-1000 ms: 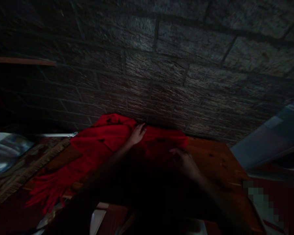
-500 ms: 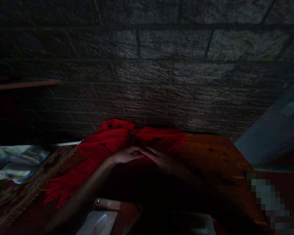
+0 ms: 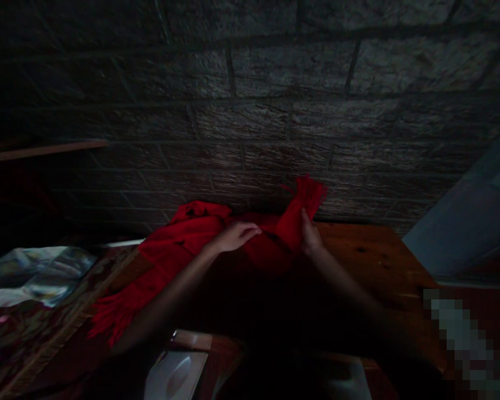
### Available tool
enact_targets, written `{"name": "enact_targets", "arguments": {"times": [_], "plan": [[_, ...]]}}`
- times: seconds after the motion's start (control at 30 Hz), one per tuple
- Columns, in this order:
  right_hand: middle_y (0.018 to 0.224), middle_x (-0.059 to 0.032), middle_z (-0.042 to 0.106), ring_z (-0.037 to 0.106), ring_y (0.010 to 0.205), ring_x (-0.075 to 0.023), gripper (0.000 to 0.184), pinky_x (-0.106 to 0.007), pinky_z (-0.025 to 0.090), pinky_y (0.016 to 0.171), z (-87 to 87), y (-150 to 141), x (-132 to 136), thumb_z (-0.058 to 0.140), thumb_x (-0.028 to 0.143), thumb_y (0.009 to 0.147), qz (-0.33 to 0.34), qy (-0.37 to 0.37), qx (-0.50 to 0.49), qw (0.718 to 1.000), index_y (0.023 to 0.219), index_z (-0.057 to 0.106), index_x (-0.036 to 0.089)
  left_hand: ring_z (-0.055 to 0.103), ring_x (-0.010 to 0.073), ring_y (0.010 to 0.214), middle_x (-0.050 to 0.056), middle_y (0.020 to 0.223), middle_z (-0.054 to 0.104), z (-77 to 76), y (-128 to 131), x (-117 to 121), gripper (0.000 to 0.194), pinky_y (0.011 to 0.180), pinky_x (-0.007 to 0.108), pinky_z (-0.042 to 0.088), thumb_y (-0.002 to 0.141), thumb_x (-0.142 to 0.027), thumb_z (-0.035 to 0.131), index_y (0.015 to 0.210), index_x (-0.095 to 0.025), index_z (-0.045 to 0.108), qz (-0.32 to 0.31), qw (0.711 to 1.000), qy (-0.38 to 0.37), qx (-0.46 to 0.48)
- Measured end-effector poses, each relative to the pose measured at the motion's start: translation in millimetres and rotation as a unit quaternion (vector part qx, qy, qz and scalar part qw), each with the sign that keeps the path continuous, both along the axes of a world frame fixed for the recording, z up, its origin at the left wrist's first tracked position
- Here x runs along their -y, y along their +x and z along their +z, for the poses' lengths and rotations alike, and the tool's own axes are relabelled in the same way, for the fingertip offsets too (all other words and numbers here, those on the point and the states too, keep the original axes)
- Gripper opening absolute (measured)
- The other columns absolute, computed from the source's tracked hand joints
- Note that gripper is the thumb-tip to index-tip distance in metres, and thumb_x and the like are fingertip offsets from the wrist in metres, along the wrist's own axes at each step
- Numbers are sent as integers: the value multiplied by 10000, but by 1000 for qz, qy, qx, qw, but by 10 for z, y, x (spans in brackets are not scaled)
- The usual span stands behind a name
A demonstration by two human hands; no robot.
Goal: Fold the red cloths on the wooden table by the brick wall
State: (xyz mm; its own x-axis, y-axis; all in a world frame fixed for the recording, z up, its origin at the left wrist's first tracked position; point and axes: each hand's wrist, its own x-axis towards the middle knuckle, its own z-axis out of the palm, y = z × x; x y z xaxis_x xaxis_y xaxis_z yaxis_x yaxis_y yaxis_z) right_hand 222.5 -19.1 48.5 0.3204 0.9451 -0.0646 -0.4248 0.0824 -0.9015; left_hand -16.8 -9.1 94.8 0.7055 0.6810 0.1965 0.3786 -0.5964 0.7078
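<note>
A red fringed scarf (image 3: pixel 191 233) lies bunched on a wooden table, its left fringe hanging toward me. At the right, my right hand (image 3: pixel 311 236) grips the scarf's other end, thumb up, and the fringe stands raised toward the wall. My left hand (image 3: pixel 235 236) is over the middle of the scarf, fingers stretched to the right and close together; no cloth shows between them. Whether its fingertips touch the fabric is hard to see in the dim light. Dark shadow hides the near part of the scarf.
Behind the table (image 3: pixel 358 247) rises a brick-patterned wall (image 3: pixel 258 122). A shiny crumpled plastic bag (image 3: pixel 41 275) lies on a patterned rug at the left. Below my arms are a pale box-like object (image 3: pixel 177 375) and a small light strip (image 3: pixel 194 339). A grey panel (image 3: pixel 462 222) stands at the right.
My hands have parted from the middle of the scarf. The right hand has moved right and up, lifting and turning the fringed end; the left has shifted slightly up and right.
</note>
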Motion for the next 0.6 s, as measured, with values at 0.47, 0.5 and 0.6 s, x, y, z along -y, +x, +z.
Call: {"name": "enact_targets", "arguments": {"times": [0.47, 0.5, 0.6], "plan": [[855, -15, 728, 687, 822, -203, 369, -352, 571, 789, 8, 198, 13, 700, 520, 726, 17, 38, 59, 997, 916, 655, 207, 637, 184, 927, 69, 979, 705, -79, 560, -106, 214, 862, 284, 447, 876, -398, 659, 973, -228, 746, -204, 968, 86, -116], [824, -11, 721, 679, 786, -201, 370, -337, 568, 745, 13, 180, 21, 690, 543, 726, 29, 41, 85, 995, 885, 651, 211, 636, 189, 931, 70, 964, 709, -53, 553, -101, 209, 876, 295, 442, 882, -397, 652, 962, -230, 749, -204, 969, 81, -112], [756, 8, 691, 642, 715, -181, 382, -292, 535, 672, 2, 133, 49, 658, 594, 728, 51, 56, 171, 982, 793, 634, 217, 639, 200, 941, 69, 933, 730, -14, 511, -48, 202, 912, 323, 430, 886, -397, 650, 959, -244, 759, -183, 976, 74, -94]]}}
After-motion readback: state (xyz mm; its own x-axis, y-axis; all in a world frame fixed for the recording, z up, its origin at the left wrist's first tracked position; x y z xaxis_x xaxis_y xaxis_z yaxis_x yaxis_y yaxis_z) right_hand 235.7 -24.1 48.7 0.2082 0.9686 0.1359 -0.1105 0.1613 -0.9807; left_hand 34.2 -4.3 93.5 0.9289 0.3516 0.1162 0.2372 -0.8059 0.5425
